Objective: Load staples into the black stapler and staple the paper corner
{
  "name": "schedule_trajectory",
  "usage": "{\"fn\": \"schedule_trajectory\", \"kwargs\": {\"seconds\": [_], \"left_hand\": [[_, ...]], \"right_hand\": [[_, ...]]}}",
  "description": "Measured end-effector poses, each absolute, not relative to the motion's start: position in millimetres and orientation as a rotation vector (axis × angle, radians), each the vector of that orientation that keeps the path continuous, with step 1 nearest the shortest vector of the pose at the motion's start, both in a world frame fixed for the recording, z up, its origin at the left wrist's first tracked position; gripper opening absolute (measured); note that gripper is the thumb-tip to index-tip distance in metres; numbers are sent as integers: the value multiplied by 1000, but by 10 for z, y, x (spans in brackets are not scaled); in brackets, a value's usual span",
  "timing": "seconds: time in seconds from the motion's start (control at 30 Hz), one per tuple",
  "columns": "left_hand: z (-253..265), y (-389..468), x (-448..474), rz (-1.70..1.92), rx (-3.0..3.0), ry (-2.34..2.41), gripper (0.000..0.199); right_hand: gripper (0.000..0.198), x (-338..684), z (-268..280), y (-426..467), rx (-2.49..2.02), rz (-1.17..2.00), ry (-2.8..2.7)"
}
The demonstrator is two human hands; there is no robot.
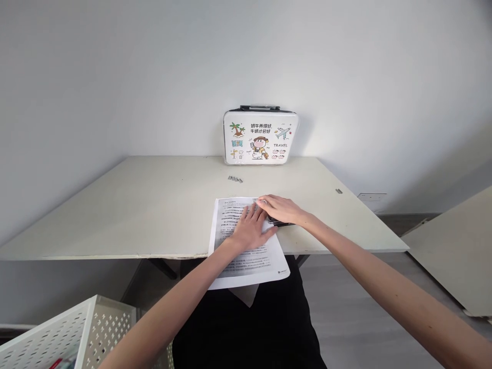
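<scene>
Sheet (261,260) under left hand (250,230), black tool (279,222) under right hand (283,209), case (261,137) behind

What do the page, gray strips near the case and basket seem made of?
Page: matte paper, by its thin edge and dull white surface. Gray strips: probably metal, by their dull gray color; too small to be sure. Basket: likely plastic, smooth and white, by its regular holes and molded-looking rim.

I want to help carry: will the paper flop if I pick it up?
Probably: the paper looks thin, with a slightly wavy near edge. Being that thin, it's likely light too. Pushed now, it might not slide easily, because the left hand lies spread on it.
</scene>
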State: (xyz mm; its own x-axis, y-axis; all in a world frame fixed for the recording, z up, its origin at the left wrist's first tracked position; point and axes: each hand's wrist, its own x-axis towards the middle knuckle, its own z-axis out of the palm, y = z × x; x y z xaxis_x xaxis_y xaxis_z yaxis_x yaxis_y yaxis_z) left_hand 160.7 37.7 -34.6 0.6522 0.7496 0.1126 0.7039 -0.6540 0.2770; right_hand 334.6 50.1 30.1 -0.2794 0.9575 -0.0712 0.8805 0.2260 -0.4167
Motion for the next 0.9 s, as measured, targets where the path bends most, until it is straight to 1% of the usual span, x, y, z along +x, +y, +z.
{"fn": "schedule_trajectory", "kwargs": {"seconds": [0.3,0.9], "left_hand": [[-387,398,1609,349,2662,1175,82],[-402,412,1607,338,2675,1172,86]], "right_hand": [[57,3327,317,494,-1753,543,-2330],[56,3332,314,499,-1748,560,-2344]]}}
